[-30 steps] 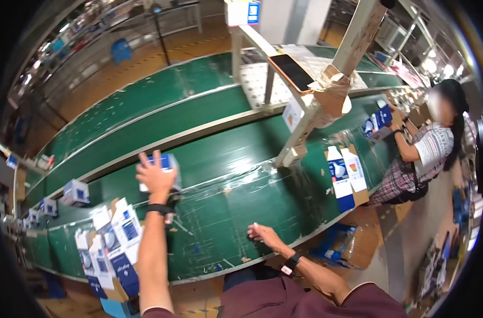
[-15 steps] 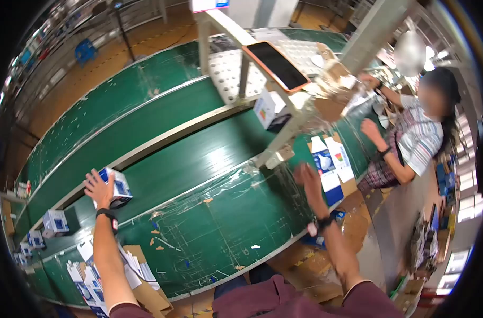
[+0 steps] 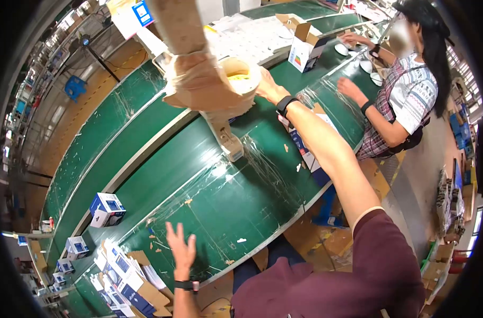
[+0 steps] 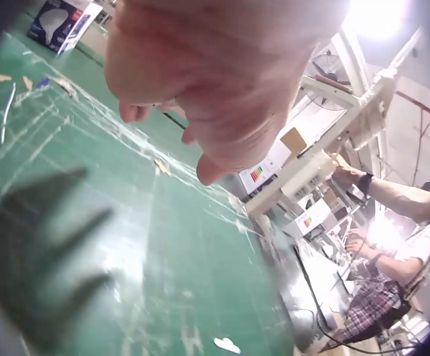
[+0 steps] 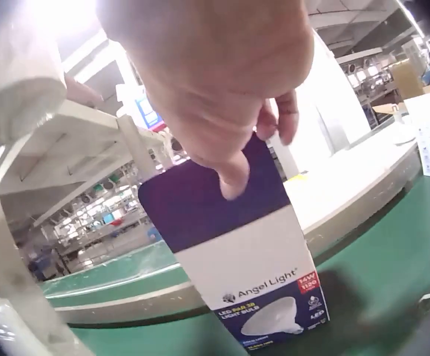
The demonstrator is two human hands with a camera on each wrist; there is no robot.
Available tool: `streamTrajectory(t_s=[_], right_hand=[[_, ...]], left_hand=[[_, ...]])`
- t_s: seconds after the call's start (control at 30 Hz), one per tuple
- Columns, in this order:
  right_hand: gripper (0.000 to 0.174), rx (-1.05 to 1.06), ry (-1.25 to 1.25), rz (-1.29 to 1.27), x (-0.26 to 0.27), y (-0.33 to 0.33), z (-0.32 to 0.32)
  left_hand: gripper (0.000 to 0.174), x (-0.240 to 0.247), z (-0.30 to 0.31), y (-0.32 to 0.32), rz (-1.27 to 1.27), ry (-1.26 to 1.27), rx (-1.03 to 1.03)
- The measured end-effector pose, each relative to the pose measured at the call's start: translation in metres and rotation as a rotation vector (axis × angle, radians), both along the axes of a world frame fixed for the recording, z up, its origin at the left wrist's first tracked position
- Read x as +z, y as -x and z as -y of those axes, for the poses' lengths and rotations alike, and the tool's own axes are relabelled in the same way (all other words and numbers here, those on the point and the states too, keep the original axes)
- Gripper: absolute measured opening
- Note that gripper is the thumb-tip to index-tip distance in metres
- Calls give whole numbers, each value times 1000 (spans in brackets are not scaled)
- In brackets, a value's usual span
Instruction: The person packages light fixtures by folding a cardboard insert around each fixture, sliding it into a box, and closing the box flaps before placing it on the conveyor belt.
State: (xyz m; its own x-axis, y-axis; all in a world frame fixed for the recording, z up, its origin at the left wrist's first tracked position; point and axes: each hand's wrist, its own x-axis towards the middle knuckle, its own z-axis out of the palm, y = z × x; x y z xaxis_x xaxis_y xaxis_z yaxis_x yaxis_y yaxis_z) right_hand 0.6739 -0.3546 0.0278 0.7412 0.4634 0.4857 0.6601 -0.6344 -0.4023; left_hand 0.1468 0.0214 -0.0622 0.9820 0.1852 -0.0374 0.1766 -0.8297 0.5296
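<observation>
In the right wrist view, my right hand (image 5: pixel 222 96) pinches the dark blue top of a white and blue light bulb box (image 5: pixel 245 259), thumb on its printed front. The head view shows the same right hand (image 3: pixel 270 89) reaching past a wrapped post (image 3: pixel 199 79); the post and a tape roll (image 3: pixel 241 77) hide the held box. My left hand (image 3: pixel 182 246) hovers, empty, with fingers spread above the green work surface (image 3: pixel 209 212). A closed white and blue box (image 3: pixel 107 210) sits on the belt, beyond and left of it.
Flattened cartons (image 3: pixel 125 283) lie at the near left, with several boxes (image 3: pixel 77 247) farther along the belt. An open-topped box (image 3: pixel 305 50) stands beyond my right hand. Another person (image 3: pixel 411 90) works at the right.
My left hand has left the box on the belt and come back toward my body. My right hand has moved from the near side to behind the post and taken hold of a box.
</observation>
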Motion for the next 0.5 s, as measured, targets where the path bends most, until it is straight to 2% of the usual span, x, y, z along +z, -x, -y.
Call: streamTrajectory(t_s=[0.07,0.13,0.17,0.2,0.33,0.4,0.5], right_hand=[[20,-28,246,-8,16,13,10],[8,57,175,221,1,25,38],[8,58,219,184,19,55,53],[10,79,146,169,27,81,67],[21,104,206,15,17,169,119],[32,149,-5,-59,12,215,131],[29,209,-45,-198,23,275,125]], left_hand=[[61,-1,47,17,-67,41,-15],[57,12,89,18,-87,214,-27],[56,26,109,11,-37,217,-49],[57,42,127,1,-31,241,-75],[56,96,183,-57,131,356,-208],[53,111,202,-91,207,439,-259],[49,127,215,-135,270,517,-368]])
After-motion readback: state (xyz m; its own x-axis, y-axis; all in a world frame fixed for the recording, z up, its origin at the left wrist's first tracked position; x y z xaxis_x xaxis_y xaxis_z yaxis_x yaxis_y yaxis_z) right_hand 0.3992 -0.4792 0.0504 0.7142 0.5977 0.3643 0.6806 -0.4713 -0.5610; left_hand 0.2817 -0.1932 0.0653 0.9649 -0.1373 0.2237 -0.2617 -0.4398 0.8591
